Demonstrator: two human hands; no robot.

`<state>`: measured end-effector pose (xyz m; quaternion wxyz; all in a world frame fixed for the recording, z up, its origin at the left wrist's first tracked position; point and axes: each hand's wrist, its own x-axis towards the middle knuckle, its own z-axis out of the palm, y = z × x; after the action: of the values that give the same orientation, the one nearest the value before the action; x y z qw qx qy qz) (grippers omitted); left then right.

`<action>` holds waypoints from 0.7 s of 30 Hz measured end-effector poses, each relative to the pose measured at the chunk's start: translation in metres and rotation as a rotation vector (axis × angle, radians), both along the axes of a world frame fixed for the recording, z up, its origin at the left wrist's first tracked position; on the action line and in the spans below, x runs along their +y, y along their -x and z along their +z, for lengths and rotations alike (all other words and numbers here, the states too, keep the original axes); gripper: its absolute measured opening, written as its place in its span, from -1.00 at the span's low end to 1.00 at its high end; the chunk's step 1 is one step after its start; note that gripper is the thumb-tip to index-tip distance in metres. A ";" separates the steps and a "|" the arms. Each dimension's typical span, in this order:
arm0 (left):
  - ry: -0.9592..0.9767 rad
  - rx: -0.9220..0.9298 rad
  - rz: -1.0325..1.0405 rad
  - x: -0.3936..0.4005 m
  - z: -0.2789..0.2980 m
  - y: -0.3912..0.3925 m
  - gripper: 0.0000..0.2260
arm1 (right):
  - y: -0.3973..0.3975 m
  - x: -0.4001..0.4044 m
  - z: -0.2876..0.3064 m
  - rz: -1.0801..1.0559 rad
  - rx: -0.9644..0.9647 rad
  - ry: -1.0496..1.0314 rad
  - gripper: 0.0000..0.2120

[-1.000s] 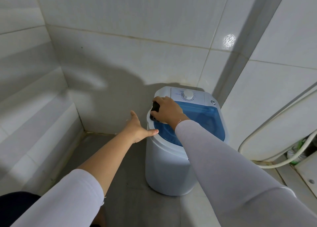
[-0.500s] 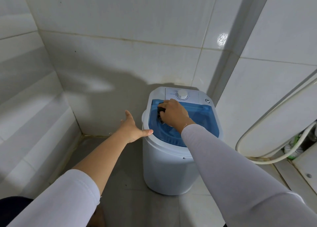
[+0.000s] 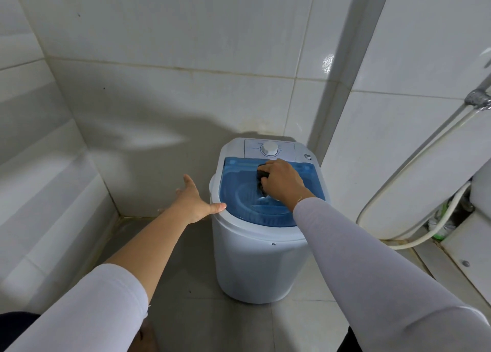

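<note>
Clutching a dark pad (image 3: 263,177) in my right grip (image 3: 283,183) near the back edge of the blue lid (image 3: 239,192), I touched my open left grip (image 3: 192,201) to the washer's rim (image 3: 255,230).

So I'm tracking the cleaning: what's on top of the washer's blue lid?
The right hand grips a dark pad on the blue lid, near its back edge. Most of the pad, and the patch of lid beneath it, is hidden under that hand.
</note>
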<state>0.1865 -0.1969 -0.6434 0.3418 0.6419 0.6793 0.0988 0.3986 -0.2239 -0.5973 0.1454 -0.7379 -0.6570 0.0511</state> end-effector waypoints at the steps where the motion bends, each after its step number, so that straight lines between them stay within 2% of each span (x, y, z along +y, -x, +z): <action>1: -0.003 0.003 -0.001 -0.001 0.001 0.000 0.22 | -0.003 -0.001 0.000 -0.014 0.009 -0.003 -0.72; 21: -0.012 0.057 0.015 -0.001 0.004 -0.003 0.20 | -0.060 -0.046 0.008 -0.170 0.068 -0.035 -0.72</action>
<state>0.1890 -0.1980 -0.6391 0.3177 0.6412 0.6931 0.0870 0.4590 -0.2697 -0.5894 0.1844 -0.7861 -0.5876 0.0524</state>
